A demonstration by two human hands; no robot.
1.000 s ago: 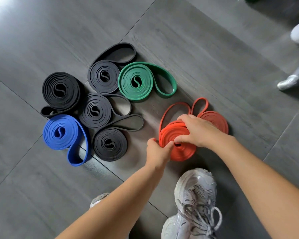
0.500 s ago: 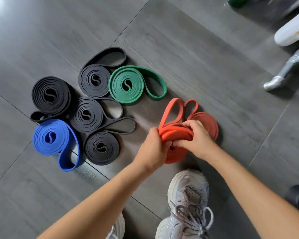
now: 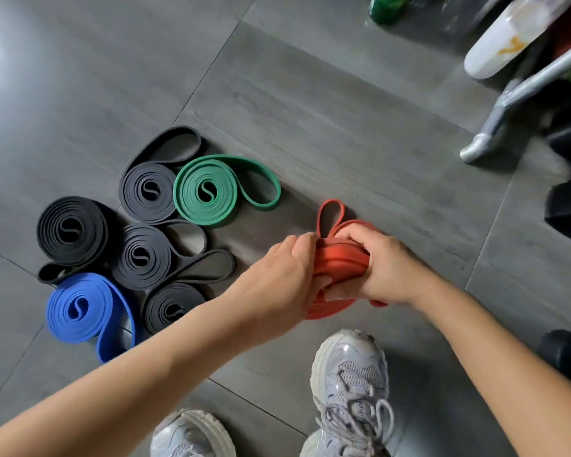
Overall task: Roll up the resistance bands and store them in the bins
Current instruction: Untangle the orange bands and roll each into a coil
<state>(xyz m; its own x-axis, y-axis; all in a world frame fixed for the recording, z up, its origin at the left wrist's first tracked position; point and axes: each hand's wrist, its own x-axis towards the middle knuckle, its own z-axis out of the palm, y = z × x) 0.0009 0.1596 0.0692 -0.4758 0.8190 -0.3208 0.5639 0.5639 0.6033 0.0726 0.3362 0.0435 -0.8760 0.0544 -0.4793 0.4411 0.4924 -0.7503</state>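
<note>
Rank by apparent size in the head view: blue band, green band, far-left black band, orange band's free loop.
1 to 3. blue band, green band, far-left black band: these look alike, and the blue one lies nearer the camera, so no ranking.
4. orange band's free loop: clearly smallest.

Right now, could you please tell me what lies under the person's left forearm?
A black rolled band lies there: its far part shows, its near edge is covered by the left forearm.

bunched orange band (image 3: 342,258) right of green coil (image 3: 206,191), blue coil (image 3: 76,308), black coils (image 3: 71,230)
</note>
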